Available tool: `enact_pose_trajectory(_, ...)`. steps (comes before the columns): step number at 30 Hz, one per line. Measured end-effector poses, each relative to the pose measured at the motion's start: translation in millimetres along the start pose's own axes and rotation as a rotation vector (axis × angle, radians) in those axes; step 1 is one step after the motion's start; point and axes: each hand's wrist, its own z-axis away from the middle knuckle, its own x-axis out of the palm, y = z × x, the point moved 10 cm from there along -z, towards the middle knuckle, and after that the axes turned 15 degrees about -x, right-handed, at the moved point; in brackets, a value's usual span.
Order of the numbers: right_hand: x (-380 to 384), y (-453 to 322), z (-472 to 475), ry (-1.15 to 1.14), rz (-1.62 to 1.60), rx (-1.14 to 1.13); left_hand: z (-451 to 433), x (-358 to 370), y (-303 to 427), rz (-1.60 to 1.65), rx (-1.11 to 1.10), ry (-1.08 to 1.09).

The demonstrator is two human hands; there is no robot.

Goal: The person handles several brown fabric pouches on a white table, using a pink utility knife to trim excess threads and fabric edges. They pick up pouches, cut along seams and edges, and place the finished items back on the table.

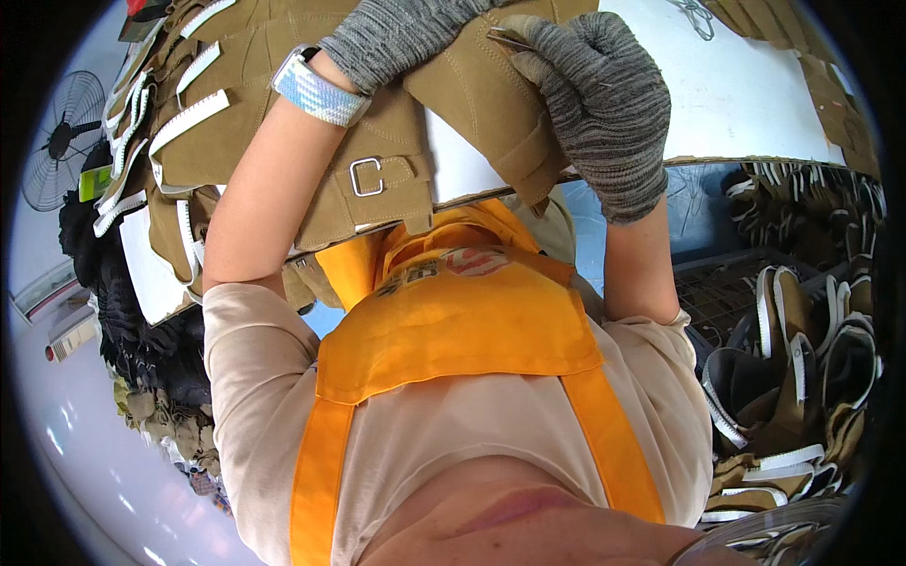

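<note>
My left hand (407,42), in a grey knitted glove, lies across brown suede shoe uppers at the top; its fingertips pass out of the picture. My right hand (609,106), gloved alike, is closed around a slim metal tool (511,41), perhaps tweezers or thread snips. Mostly hidden in the fist, the tool shows its tips at the stitched edge of a brown suede upper (481,92). That upper hangs slightly over the table's near edge. Left of it lies another upper with a square metal buckle (366,177) on a strap.
Uppers with white zipper tape (191,124) are piled at the left. White board (743,106) covers the table at right, with loose thread (697,18) on it. More zippered uppers (793,318) fill a dark crate below right. A fan (64,141) stands far left.
</note>
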Motion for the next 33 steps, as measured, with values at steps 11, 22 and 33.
enact_pose_trajectory(11, 0, 18, 12, -0.053, -0.026, -0.057, 0, 4, 2, 0.073, 0.030, -0.046)
enact_pose_trajectory(22, 6, 3, -14, -0.233, 0.176, -0.100, -1, -1, 2, -0.073, 0.009, 0.039)
enact_pose_trajectory(33, -4, 26, -1, 0.003, -0.408, -0.164, 1, -3, 4, -0.023, 0.071, 0.047)
